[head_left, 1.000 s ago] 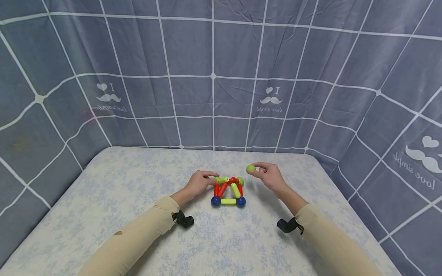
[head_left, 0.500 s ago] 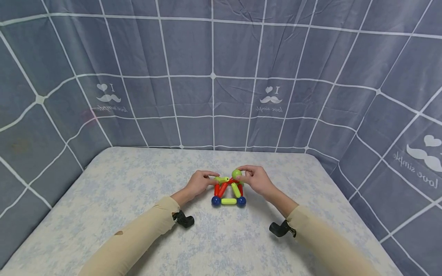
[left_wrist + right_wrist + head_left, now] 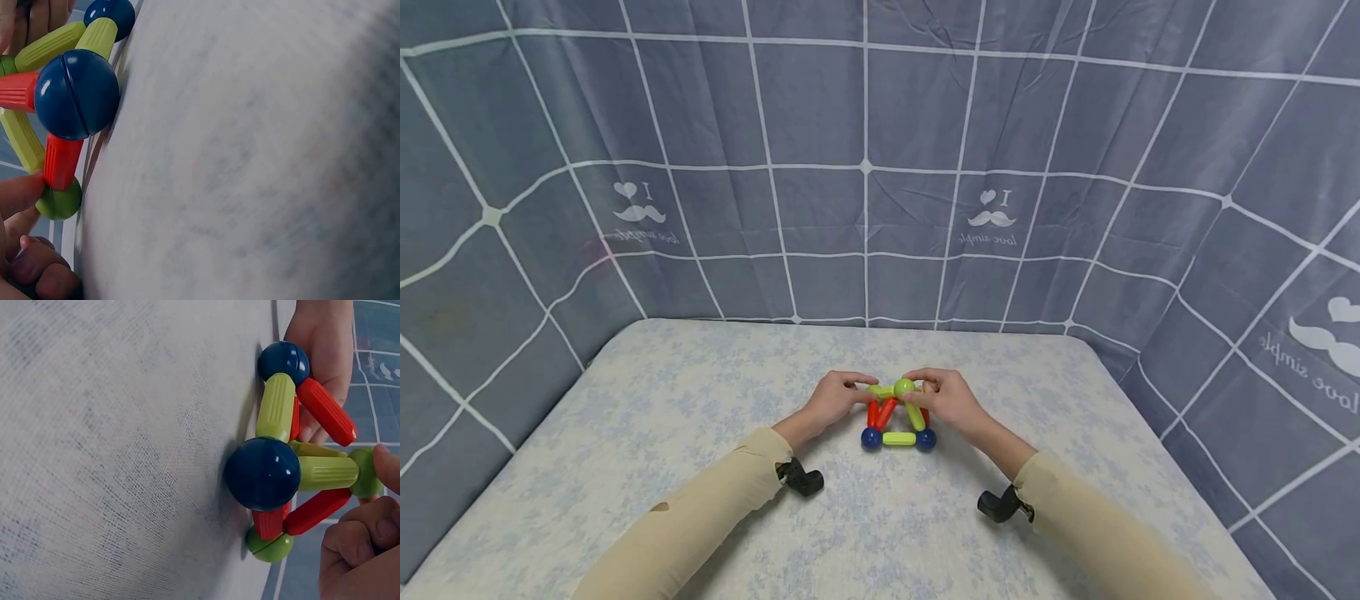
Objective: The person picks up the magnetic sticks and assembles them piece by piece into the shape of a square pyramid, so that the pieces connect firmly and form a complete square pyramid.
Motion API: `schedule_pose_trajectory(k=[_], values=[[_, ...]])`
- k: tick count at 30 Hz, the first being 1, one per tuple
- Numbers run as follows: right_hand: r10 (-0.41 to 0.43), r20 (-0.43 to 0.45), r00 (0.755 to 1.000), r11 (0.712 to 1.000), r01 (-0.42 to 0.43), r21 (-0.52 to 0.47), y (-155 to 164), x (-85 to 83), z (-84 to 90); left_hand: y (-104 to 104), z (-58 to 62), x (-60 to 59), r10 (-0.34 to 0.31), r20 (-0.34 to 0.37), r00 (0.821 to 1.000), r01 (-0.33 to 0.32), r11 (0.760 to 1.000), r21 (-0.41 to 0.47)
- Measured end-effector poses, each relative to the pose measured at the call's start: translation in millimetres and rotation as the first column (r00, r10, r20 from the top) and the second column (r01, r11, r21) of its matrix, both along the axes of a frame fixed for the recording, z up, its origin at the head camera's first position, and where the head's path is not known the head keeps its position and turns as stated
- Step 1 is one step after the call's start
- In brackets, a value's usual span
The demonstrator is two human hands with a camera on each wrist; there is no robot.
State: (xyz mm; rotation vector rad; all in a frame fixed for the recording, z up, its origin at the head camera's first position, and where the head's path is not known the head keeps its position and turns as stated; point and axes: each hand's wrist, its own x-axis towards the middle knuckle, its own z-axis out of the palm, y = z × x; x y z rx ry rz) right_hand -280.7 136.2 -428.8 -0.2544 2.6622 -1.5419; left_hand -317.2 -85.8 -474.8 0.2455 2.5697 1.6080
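Note:
A small pyramid-like frame of magnetic rods and balls stands on the table between my hands. Two blue balls (image 3: 871, 439) mark its near corners, joined by a yellow-green rod (image 3: 899, 438). My right hand (image 3: 952, 402) pinches a green ball (image 3: 904, 387) between thumb and finger, at the upper ends of the slanting rods. In the right wrist view a yellow-green rod (image 3: 328, 473) meets that ball. My left hand (image 3: 830, 402) pinches the far-left corner, where a green ball (image 3: 60, 201) joins a red rod (image 3: 62, 162). Another green ball (image 3: 270, 545) sits at the far-right corner.
The table (image 3: 880, 533) wears a pale blue-flowered cloth. Behind it and along both sides hangs a grey-blue curtain (image 3: 820, 208) with white grid lines. A black wrist mount (image 3: 801, 477) sits at the left sleeve, another black mount (image 3: 998, 505) at the right.
My right hand has carried the green ball leftward from beside the frame to the slanting rods' upper ends. The left hand has stayed at the far-left corner.

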Motion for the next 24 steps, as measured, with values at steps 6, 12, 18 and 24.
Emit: schedule_pose_trajectory(k=[6, 12, 18, 24], values=[[0.015, -0.009, 1.000, 1.000, -0.015, -0.004, -1, 2.4, -2.7, 2, 0.3, 14.0, 0.066, -0.062, 0.996, -0.064, 0.997, 0.034], [0.021, -0.026, 0.999, 1.000, -0.021, 0.002, 1, 4.1, -0.8, 6, 9.2, 31.6, 0.029, -0.096, 0.995, -0.021, 0.996, 0.083], [0.031, -0.024, 0.999, 0.999, -0.031, -0.007, 2, 4.5, -0.1, 10, 14.6, 39.5, -0.100, -0.108, 0.989, 0.104, 0.994, 0.041], [0.063, -0.028, 0.998, 0.998, -0.063, 0.003, 2, 3.5, -3.0, 15, 12.8, 40.7, -0.121, -0.096, 0.988, 0.128, 0.989, 0.074]])
